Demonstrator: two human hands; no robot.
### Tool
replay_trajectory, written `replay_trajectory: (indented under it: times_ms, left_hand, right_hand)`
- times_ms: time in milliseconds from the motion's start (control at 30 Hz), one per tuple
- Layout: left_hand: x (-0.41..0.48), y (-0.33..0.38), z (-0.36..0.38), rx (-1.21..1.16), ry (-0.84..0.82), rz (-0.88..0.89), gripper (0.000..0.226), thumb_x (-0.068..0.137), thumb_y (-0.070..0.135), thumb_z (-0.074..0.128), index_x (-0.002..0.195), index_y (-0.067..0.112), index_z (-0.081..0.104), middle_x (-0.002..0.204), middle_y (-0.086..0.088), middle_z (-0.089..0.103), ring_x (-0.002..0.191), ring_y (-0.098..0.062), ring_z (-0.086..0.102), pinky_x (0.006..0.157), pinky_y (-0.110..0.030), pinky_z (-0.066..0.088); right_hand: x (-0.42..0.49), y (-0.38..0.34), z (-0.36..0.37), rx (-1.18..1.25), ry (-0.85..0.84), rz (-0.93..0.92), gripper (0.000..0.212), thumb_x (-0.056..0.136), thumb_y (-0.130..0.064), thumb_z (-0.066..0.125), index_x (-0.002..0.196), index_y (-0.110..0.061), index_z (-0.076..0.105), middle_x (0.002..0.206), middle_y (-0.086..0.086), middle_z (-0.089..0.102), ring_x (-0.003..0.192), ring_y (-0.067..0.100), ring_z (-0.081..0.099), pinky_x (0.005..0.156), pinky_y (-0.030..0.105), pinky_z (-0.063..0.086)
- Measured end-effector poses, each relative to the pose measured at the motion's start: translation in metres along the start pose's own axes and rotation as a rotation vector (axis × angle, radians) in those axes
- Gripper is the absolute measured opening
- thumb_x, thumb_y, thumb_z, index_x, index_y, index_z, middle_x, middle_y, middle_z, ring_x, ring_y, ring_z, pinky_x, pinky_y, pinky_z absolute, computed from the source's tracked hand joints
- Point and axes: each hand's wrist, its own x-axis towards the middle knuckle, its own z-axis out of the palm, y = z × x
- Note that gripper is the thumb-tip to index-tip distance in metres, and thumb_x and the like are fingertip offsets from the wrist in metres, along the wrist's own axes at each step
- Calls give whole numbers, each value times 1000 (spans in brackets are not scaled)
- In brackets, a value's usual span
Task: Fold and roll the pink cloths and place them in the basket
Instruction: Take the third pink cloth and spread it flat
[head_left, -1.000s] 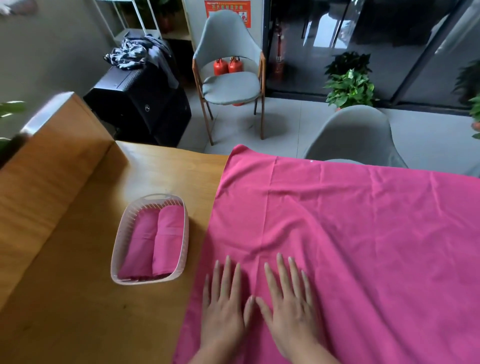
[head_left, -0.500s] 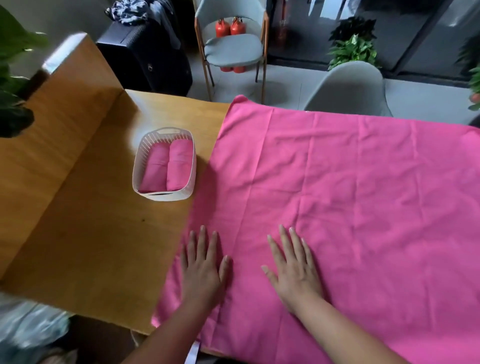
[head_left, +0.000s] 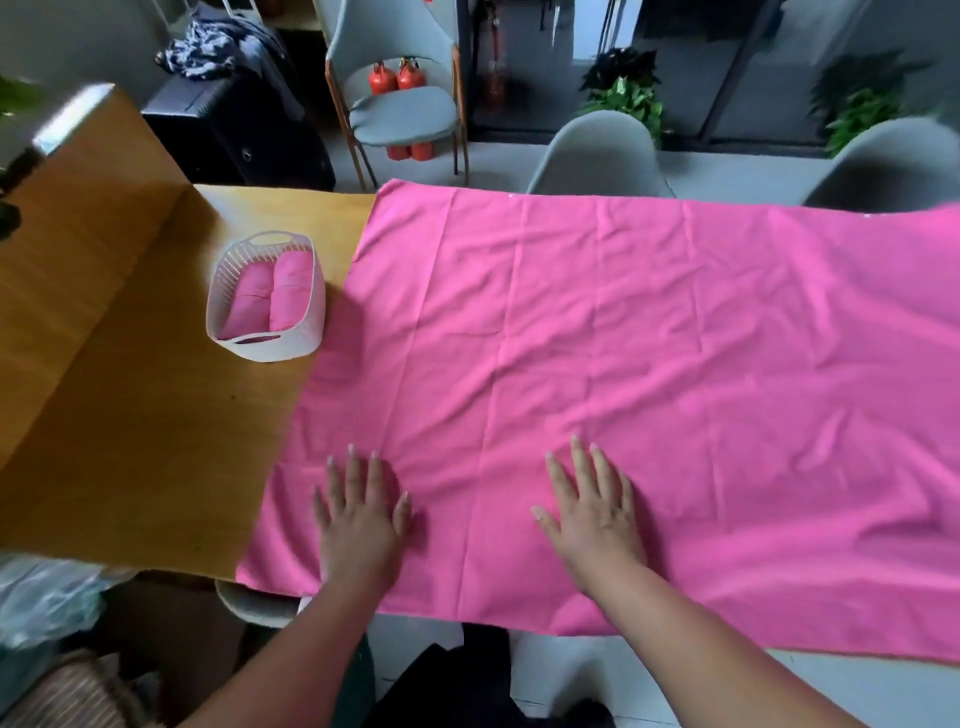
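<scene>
A large pink cloth lies spread flat over the wooden table, creased in places, its near edge hanging over the table's front. My left hand lies flat on the cloth near its left front corner, fingers straight. My right hand presses flat on the cloth further right, fingers spread. A white slatted basket stands on the table left of the cloth and touches its edge. Two rolled pink cloths lie side by side inside it.
A raised wooden panel borders the table on the left. Grey chairs stand behind the far edge, with a third chair, red extinguishers, a black case and potted plants beyond. Below the front edge is floor.
My hands have slid apart across the cloth, the left toward the left corner, the right to the right. The camera pulled back and now shows the table's front edge.
</scene>
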Motion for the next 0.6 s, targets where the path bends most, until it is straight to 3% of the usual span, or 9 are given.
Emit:
replay_trajectory:
  times_ms: [100,267,500,600]
  left_hand:
    - [-31,53,11,22,-5,214,78,103,66,16,168,23,19,177,-4,-1,162,-31,-10,129,-58,6]
    - [-74,145,26,47,-104,385,78,102,71,12,168,30,15,176,3,-4,162,-28,-11,130,-56,6]
    - [-124,251,31,51,-139,550,84,95,74,0,168,32,4,176,4,-10,162,-26,-14,131,-49,0]
    - [-140,292,33,36,-152,621,78,101,73,9,168,33,2,175,6,-13,161,-25,-16,131,-48,-2]
  right_hand:
    - [-39,42,3,61,-19,133,74,92,-67,37,154,-28,50,169,12,29,152,36,31,115,61,37]
    - [-101,129,-3,104,-60,239,78,102,-67,37,167,-32,13,175,7,-5,160,32,1,128,49,12]
    - [-159,230,-12,151,4,378,78,102,-70,31,166,-33,9,174,6,-16,160,30,-14,128,53,11]
    - [-173,260,-13,198,-10,416,81,102,-71,31,167,-31,3,173,7,-22,160,31,-14,129,51,13]
